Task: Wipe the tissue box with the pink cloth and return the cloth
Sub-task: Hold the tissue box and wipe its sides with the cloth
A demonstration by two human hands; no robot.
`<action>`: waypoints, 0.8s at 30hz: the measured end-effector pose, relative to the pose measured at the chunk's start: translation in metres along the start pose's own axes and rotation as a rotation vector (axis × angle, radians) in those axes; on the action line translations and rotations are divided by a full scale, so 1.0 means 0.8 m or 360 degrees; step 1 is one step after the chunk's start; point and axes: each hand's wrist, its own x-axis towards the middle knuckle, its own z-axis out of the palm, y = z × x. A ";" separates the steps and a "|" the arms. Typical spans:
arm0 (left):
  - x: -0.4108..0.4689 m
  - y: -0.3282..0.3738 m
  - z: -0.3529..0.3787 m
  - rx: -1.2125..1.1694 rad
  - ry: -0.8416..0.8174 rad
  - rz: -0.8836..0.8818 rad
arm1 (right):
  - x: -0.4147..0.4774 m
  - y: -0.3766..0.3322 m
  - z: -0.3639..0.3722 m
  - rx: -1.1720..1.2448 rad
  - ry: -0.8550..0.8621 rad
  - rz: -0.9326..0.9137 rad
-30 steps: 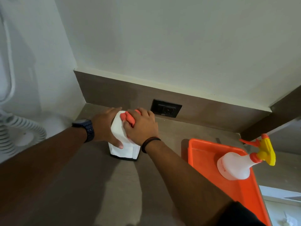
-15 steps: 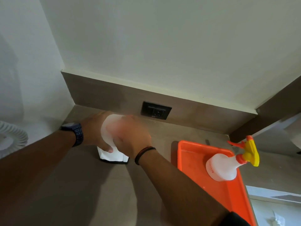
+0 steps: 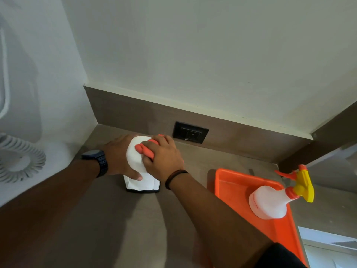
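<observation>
A white tissue box (image 3: 145, 182) with a dark base stands on the brown counter near the back left corner. My left hand (image 3: 120, 157), a dark watch on its wrist, grips the box's left side, thumb across the front. My right hand (image 3: 164, 158) presses a bunched pink cloth (image 3: 144, 149) onto the top of the box. Most of the cloth is hidden under the fingers, and the box's top and right side are covered too.
An orange tray (image 3: 231, 186) sits on the counter to the right, with a white spray bottle (image 3: 268, 202) with a yellow and orange trigger lying in it. A black wall socket (image 3: 190, 132) is behind the box. A white coiled cord (image 3: 19, 161) hangs at far left.
My right hand with the cloth rubbed across the box top, blurred half a second ago, and is now back on top. The left hand kept its grip. The camera view shifted slightly.
</observation>
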 end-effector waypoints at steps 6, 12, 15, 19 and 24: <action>0.000 0.004 0.003 0.0027 0.0069 -0.0216 | 0.004 0.007 -0.003 0.0143 0.0019 0.0312; 0.000 0.010 0.002 0.0164 -0.0002 -0.0234 | 0.016 -0.017 0.004 -0.0052 -0.0045 0.0168; 0.000 0.013 0.003 0.0229 0.0005 -0.0237 | 0.001 -0.007 -0.001 -0.0134 -0.0046 -0.0068; -0.001 0.014 0.004 0.0206 0.0067 -0.0372 | -0.020 0.013 -0.003 -0.0086 0.0200 -0.0203; 0.000 0.015 0.008 0.0218 0.0069 -0.0465 | 0.000 0.006 -0.001 0.0045 -0.0030 0.0215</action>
